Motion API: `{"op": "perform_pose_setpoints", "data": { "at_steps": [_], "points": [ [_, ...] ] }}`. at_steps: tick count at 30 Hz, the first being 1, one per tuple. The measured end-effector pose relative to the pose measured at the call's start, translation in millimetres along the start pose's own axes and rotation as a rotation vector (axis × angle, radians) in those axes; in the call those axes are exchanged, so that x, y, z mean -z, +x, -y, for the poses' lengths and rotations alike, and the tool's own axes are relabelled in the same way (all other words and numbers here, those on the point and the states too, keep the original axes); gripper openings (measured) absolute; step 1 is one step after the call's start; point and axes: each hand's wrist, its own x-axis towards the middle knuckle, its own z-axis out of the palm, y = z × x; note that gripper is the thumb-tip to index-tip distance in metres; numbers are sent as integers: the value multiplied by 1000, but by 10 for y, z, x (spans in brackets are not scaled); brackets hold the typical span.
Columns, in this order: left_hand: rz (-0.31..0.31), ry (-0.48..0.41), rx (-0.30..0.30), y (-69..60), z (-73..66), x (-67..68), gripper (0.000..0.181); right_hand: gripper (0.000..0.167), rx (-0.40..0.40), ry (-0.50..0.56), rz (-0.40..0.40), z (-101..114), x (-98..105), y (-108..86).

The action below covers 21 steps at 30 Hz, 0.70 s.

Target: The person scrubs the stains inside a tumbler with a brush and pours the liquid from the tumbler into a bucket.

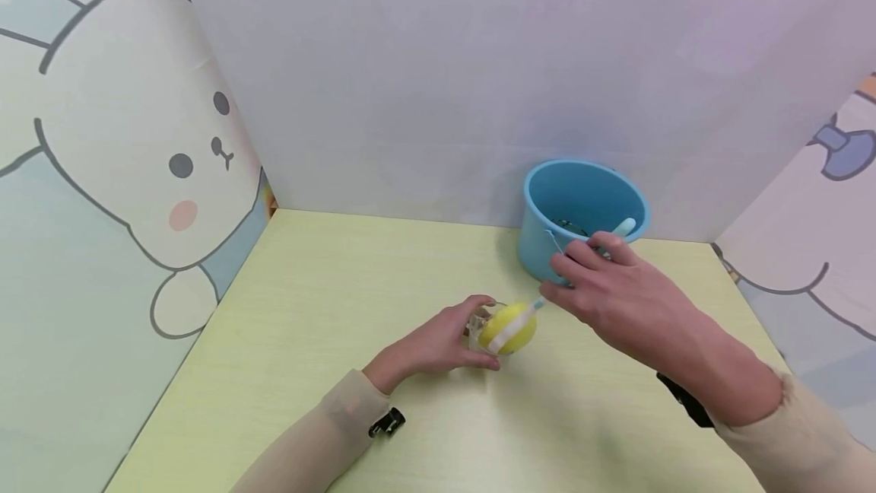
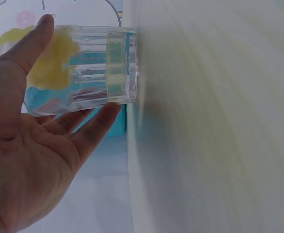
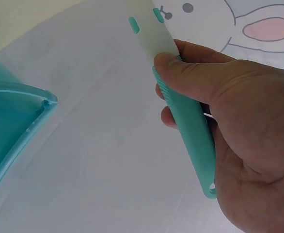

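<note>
A clear ribbed glass cup [image 2: 88,94] stands with its base on or just above the tabletop. My left hand [image 1: 445,341] holds it, the thumb on one side and the fingers on the other. My right hand [image 1: 609,295] grips the teal handle [image 3: 188,126] of a sponge cup brush, the thumb pressing along its upper part. The brush's yellow sponge head [image 1: 508,328], with a white strip across it, sits at the cup's mouth. Through the glass, part of the yellow sponge shows inside the upper half. The cup's far side is hidden.
A blue bucket [image 1: 537,246] with a thin handle stands at the back of the table, behind my right hand; something dark lies inside it. The pale yellow tabletop [image 1: 328,272] meets a plain back wall [image 1: 383,97], with cartoon-printed side panels [image 1: 123,143] left and right.
</note>
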Motion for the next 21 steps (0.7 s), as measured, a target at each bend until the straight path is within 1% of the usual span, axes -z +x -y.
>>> {"op": "perform_pose_setpoints", "data": {
  "at_steps": [6, 12, 17, 21],
  "points": [
    [1, -12, 0, 4, 1, -2, 94, 52, 16, 6, -40, 4, -70, 17],
    [4, -37, -17, 11, 8, -6, 89, 53, 10, 7, -79, 14, -157, 38],
    [2, -58, -33, 14, 11, -7, 88, 52, -2, -11, -88, 22, -212, 62],
    [0, -61, -26, 10, 6, -8, 90, 54, -18, -18, -84, 27, -242, 67]
  ]
}}
